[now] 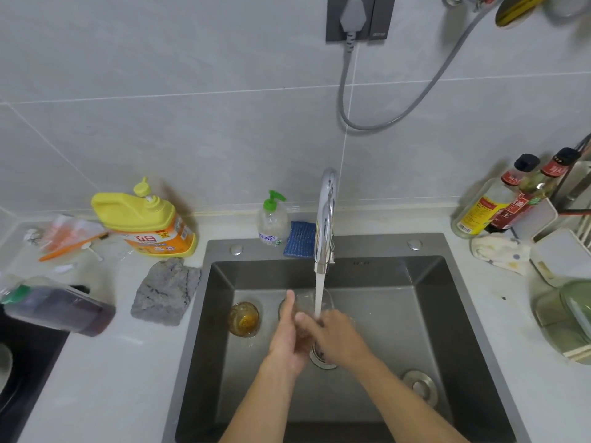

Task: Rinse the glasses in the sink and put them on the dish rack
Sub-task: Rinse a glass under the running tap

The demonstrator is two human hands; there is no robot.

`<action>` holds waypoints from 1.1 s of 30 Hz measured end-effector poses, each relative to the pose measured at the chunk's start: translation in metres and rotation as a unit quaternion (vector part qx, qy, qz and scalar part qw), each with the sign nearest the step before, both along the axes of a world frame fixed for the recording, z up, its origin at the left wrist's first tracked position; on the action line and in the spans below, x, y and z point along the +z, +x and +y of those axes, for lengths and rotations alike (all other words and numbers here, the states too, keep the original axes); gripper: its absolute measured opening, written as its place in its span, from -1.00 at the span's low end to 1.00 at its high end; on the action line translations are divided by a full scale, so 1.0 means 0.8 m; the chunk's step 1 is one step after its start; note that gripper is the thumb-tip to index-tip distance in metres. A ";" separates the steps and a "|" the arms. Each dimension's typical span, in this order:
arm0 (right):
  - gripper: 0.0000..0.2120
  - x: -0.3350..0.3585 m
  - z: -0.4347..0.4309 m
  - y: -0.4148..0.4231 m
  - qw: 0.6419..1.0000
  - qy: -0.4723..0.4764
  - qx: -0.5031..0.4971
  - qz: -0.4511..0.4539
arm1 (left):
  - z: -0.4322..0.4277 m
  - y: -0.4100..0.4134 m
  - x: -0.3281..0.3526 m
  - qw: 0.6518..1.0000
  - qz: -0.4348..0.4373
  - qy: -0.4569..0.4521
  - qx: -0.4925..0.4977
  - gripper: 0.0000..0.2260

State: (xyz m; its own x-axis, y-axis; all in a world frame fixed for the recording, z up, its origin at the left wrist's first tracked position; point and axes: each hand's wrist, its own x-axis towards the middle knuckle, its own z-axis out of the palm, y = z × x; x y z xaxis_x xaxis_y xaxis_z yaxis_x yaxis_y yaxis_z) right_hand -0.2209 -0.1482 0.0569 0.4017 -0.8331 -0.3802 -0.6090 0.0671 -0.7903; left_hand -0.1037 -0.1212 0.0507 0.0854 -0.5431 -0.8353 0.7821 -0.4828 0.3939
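Both hands meet low in the sink (428, 314), under the water stream (319, 292) that falls from the chrome faucet (326, 219). The left hand (287, 337) holds the clear glass (311, 302) from its left side, thumb pointing straight up along the wall while the other fingers are hidden behind the glass and the other hand. The right hand (337, 338) comes in from the right with its fingers bent over the near side of the glass. Whether they grip it or only rest against it cannot be told. The stream lands right where the two hands join, at the glass.

Just left of the left hand, an amber-stained glass (243, 318) stands on the sink floor. Behind the left thumb another glass rim shows, too blurred to describe. Directly below the hands sits the round drain (323, 362), and a metal drain cap (419, 383) lies to the right of the right forearm.

Well left of the left hand, on the counter, are a grey cloth (164, 292) and a yellow detergent jug (144, 219). Beyond the hands, on the sink ledge, stand a soap pump bottle (271, 222) and a blue sponge (300, 239). Far to the right of the right hand, the white dish rack (585, 233) is partly in view at the frame edge.
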 end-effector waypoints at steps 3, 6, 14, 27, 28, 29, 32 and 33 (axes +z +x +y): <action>-0.74 0.008 0.003 0.005 0.989 0.093 -0.009 -0.111 | -0.004 -0.002 0.001 1.000 -0.007 -0.001 0.001 -0.53; -0.73 0.005 -0.002 -0.018 0.995 0.059 0.076 -0.026 | -0.006 0.011 0.000 0.999 0.010 0.017 0.028 -0.53; -0.65 -0.008 0.002 0.005 0.996 0.077 0.049 -0.020 | -0.009 -0.006 0.008 0.999 0.032 0.010 0.028 -0.51; -0.80 -0.021 -0.002 -0.018 0.988 -0.006 0.149 0.045 | -0.013 -0.001 0.000 0.999 0.047 0.008 0.006 -0.57; -0.77 -0.020 -0.003 -0.019 0.989 -0.013 0.136 0.062 | -0.012 0.000 -0.002 0.999 0.048 0.012 0.007 -0.55; -0.70 -0.016 -0.003 -0.014 0.992 -0.008 0.108 0.068 | -0.011 -0.002 -0.005 0.999 0.052 0.013 0.008 -0.52; -0.58 -0.008 -0.004 0.003 0.998 0.028 0.048 0.041 | -0.008 -0.009 -0.003 0.999 0.045 0.004 0.008 -0.45; -0.62 -0.008 -0.003 0.003 0.998 0.044 0.046 0.020 | -0.008 -0.008 -0.004 0.999 0.044 -0.003 0.012 -0.45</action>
